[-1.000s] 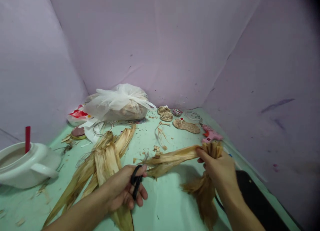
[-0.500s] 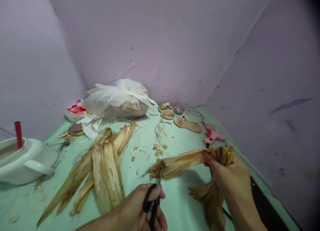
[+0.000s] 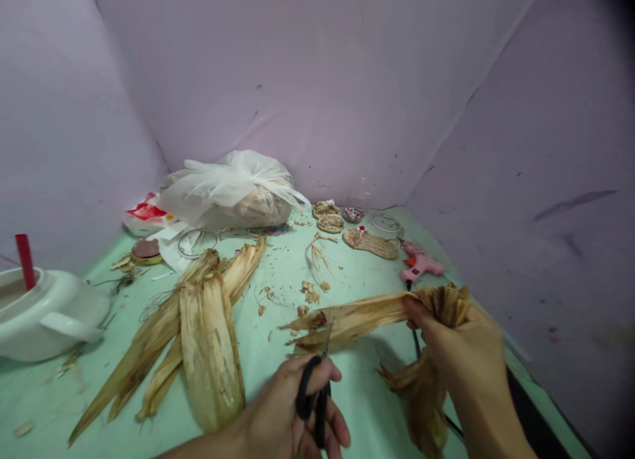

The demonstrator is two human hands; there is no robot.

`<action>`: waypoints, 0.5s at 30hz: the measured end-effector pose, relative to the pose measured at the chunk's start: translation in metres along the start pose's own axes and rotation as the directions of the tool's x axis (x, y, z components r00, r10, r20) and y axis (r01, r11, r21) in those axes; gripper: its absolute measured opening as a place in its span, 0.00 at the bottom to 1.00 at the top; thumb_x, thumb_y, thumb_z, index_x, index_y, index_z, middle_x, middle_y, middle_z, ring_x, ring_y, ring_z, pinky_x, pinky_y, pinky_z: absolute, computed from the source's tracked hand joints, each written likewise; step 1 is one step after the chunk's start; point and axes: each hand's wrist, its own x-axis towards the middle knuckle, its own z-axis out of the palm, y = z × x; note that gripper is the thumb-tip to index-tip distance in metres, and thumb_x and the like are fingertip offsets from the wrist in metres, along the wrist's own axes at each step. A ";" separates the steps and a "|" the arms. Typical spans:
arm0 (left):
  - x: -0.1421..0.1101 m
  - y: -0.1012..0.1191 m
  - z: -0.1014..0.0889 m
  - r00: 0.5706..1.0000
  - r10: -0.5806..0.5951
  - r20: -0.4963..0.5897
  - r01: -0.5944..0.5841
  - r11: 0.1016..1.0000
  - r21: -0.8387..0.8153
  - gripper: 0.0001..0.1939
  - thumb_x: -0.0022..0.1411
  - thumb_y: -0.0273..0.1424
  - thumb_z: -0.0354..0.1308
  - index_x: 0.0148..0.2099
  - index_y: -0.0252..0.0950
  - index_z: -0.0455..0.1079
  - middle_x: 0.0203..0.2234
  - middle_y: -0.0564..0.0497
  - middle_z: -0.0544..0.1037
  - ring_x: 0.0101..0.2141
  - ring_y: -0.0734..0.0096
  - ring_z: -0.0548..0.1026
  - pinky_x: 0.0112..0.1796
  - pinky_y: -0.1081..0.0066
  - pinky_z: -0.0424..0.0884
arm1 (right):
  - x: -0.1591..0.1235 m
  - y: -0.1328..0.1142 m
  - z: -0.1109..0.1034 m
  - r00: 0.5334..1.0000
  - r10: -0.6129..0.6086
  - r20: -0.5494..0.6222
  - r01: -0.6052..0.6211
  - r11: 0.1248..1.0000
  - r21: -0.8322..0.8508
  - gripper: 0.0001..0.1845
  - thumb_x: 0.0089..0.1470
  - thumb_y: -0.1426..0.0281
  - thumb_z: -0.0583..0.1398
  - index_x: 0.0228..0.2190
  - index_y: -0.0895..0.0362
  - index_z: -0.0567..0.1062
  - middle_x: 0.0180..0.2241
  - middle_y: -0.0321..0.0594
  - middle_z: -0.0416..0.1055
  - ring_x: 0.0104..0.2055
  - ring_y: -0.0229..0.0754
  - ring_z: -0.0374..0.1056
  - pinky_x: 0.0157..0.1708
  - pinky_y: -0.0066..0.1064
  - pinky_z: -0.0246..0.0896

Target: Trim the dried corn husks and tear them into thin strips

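Spreading under everything is a smooth mint-green tabletop, with a bunched-up white plastic bag all crinkly at the back. Next biggest: the loose husks lying off to the left, long, tapered, ridged, kinda papery and streaked brown. Right hand has its fingers clamped on a pleated husk bundle, thumb pinching where one long strip sticks out sideways above the tabletop. I'd guess that stuff's super light, floppy across but stiffish along the grain, and easy to split, so gripping near the thick gathered end seems smart; the frayed tip looks too crumbly. Left hand has thumb and fingers curled around the black handles of some scissors, metal blades overlapping the strip by its ragged end. Can't tell if they actually touch. Tiniest bits: dry, curly tan scraps just beyond the strip.
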 end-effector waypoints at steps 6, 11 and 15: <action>0.000 -0.002 -0.009 0.958 0.131 -0.256 -0.163 0.980 -0.110 0.17 0.57 0.42 0.48 0.43 0.34 0.58 0.18 0.49 0.73 0.16 0.71 0.68 0.12 0.78 0.60 | 0.002 -0.004 -0.010 0.993 0.033 -0.116 -0.040 0.997 -0.062 0.11 0.38 0.63 0.63 0.21 0.57 0.69 0.17 0.34 0.65 0.21 0.38 0.59 0.20 0.29 0.52; -0.008 0.002 -0.008 0.840 0.263 -0.474 -0.374 0.914 -0.155 0.13 0.57 0.37 0.51 0.42 0.35 0.59 0.20 0.47 0.73 0.19 0.69 0.69 0.15 0.74 0.64 | 0.005 0.001 -0.017 0.988 0.047 -0.149 -0.043 0.999 0.031 0.11 0.39 0.62 0.63 0.22 0.57 0.70 0.19 0.33 0.65 0.21 0.37 0.58 0.18 0.27 0.51; -0.023 0.018 -0.003 0.847 0.307 -0.433 -0.422 0.885 -0.198 0.13 0.57 0.35 0.50 0.43 0.35 0.59 0.22 0.46 0.73 0.19 0.68 0.69 0.16 0.73 0.63 | 0.010 0.008 -0.017 0.996 0.052 -0.071 -0.026 0.947 0.321 0.10 0.38 0.65 0.65 0.24 0.56 0.72 0.19 0.30 0.63 0.19 0.32 0.57 0.15 0.22 0.51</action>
